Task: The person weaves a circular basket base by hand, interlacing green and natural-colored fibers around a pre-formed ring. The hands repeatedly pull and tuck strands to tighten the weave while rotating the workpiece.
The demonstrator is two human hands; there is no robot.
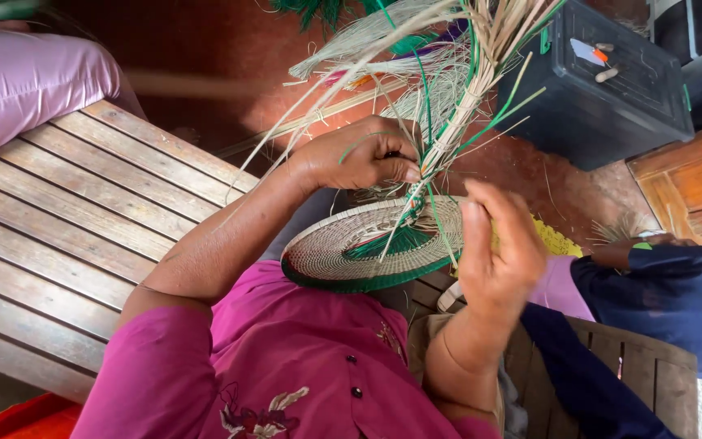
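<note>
A round coiled basket piece (343, 248), pale straw with a green rim, lies in front of my chest. From its far edge a bundle of straw fibres (465, 97) and green strands fans upward. My left hand (359, 154) is closed around the bundle where it meets the rim, with a green strand looped over its fingers. My right hand (499, 252) is blurred, raised at the right edge of the basket piece with its fingers loosely curled beside a green strand (440, 232). Whether it holds the strand is unclear.
A slatted wooden bench (67, 228) lies at left, with pink cloth (26, 81) at its far end. A black plastic box (603, 89) sits on the red floor at upper right, beside a wooden panel (692, 187). Another person's dark blue sleeve (676, 284) and hand (635, 248) are at right.
</note>
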